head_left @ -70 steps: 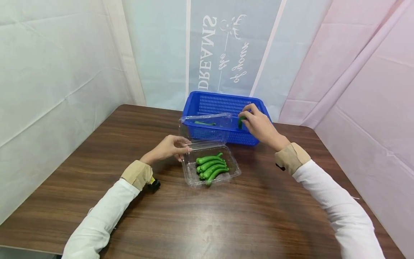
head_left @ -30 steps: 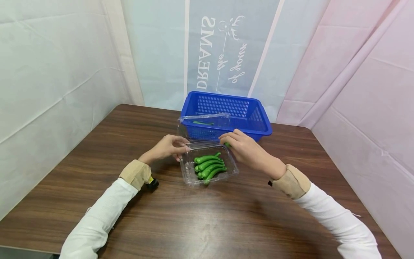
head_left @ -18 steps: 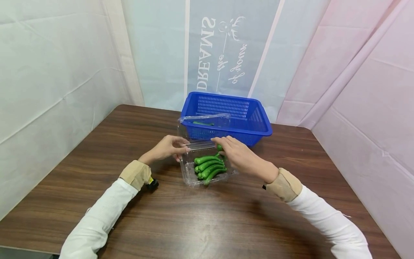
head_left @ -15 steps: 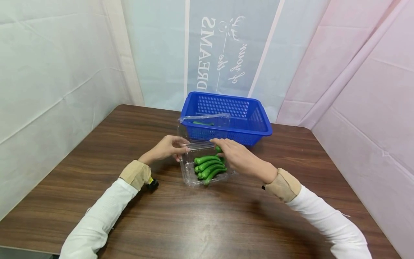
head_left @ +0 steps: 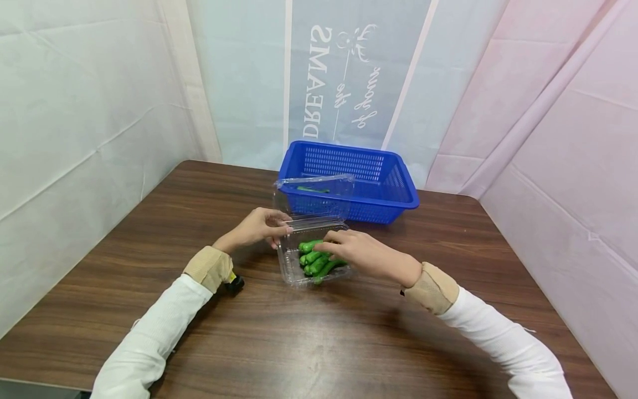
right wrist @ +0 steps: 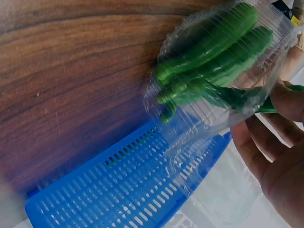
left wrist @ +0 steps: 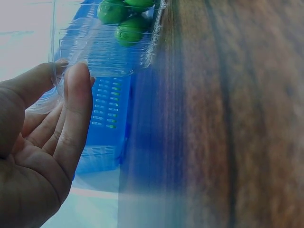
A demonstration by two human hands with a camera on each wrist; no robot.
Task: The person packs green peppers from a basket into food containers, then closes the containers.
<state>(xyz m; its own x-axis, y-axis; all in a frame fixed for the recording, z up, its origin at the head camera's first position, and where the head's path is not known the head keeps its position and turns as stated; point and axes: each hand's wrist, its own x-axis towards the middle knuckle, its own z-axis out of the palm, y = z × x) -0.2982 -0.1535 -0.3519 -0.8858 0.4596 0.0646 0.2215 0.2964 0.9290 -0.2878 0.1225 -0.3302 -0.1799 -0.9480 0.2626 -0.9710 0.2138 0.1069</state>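
Note:
A clear plastic clamshell box (head_left: pixel 291 272) stands with its lid raised, holding several green peppers (head_left: pixel 310 259) side by side. My left hand (head_left: pixel 256 226) pinches its left rim near the hinge between thumb and fingers, as the left wrist view also shows. Over the right part of the box is my right hand (head_left: pixel 366 255), its fingertips down among the peppers. In the right wrist view, a green pepper (right wrist: pixel 228 97) runs from the row into that hand, between thumb and fingers. From the head view, the hand covers part of the row.
Behind the box stands a blue slotted basket (head_left: pixel 399 188), the raised lid (head_left: pixel 314 180) in front of its left part. One green pepper (head_left: pixel 313 190) shows there through the lid. The brown wooden table (head_left: pixel 279 343) has fabric hangings (head_left: pixel 239 83) behind and beside it.
My right hand has come from the basket with a pepper, over the box's right rim, then further left and down onto the row. The left hand has kept its grip.

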